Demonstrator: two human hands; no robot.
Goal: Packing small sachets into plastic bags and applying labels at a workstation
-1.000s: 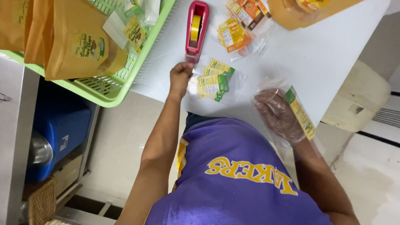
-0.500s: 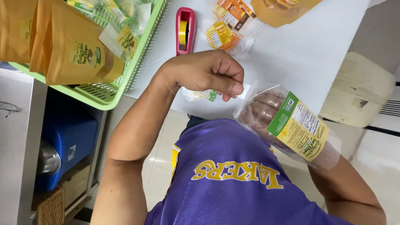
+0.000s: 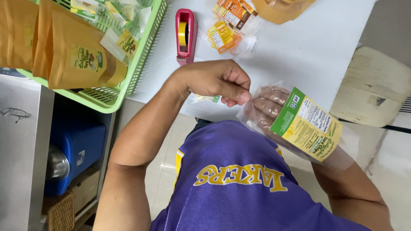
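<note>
The right hand (image 3: 267,109) sits inside a clear bag (image 3: 299,124) above the table's (image 3: 308,55) edge; the left hand (image 3: 218,81) pinches its rim. The bag may slip, maybe tear, if pulled hard

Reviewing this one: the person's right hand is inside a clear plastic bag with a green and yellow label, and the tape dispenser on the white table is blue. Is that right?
Not quite. The head view shows the tape dispenser is red, not blue. The rest holds: the right hand is inside the clear plastic bag with a green and yellow label, and the dispenser sits on the white table.
</note>
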